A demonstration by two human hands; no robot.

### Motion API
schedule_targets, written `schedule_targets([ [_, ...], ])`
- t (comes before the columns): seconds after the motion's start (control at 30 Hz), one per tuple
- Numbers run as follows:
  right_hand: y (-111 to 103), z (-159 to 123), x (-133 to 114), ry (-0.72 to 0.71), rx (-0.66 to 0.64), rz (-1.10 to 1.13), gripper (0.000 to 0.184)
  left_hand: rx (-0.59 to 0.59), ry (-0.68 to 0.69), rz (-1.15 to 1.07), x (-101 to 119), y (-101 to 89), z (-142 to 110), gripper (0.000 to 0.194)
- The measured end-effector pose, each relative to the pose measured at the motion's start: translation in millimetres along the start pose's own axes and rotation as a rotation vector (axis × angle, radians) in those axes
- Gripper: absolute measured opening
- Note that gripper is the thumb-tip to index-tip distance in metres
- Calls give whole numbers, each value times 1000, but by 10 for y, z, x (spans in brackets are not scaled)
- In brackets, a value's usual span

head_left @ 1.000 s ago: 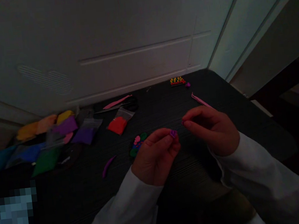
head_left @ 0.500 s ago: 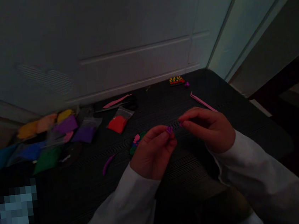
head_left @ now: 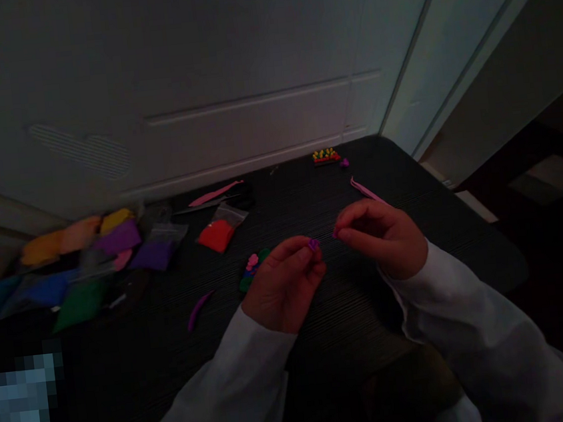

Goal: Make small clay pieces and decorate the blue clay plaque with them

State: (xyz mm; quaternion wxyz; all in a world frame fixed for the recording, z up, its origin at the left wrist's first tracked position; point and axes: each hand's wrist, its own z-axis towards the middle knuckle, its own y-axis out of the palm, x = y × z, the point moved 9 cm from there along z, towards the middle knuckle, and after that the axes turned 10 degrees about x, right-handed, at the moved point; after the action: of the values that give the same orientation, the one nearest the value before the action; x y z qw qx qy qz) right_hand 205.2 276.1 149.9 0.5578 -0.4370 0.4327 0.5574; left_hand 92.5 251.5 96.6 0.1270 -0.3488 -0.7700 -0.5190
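Note:
My left hand (head_left: 283, 281) pinches a small purple clay flower (head_left: 314, 243) between thumb and forefinger. Just to its right, my right hand (head_left: 379, 234) has thumb and forefinger pressed together on a tiny purple bit of clay (head_left: 335, 233). A gap separates the two hands, both above the dark table. Partly hidden behind my left hand lies a green and blue clay piece with pink flowers (head_left: 251, 262). A curved purple clay strip (head_left: 200, 310) rests farther left.
Bags of coloured clay (head_left: 83, 238) crowd the left side. Scissors (head_left: 210, 204) and a red clay bag (head_left: 220, 231) lie near the wall. A yellow-topped clay piece (head_left: 325, 157) and a pink tool (head_left: 366, 189) are toward the back right of the dark table (head_left: 281, 204).
The whole view has shifted slightly, so things sit a little farther left. Both hands keep their pinches, with the purple pieces still in their fingers.

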Motion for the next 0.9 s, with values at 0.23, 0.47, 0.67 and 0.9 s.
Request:
schedule_targets([
  [0.23,-21,10,23,41,20,232,9,-19,12,7,5,11,-11,9],
  [0.47,2,14,113,83,-15,232,14,-11,25,8,25,11,-16,10],
  [0.67,19,24,137,113,-44,240,11,-14,40,14,21,18,-9,9],
  [0.9,23,37,173,99,-76,224,6,9,68,89,8,7,-8,11],
])
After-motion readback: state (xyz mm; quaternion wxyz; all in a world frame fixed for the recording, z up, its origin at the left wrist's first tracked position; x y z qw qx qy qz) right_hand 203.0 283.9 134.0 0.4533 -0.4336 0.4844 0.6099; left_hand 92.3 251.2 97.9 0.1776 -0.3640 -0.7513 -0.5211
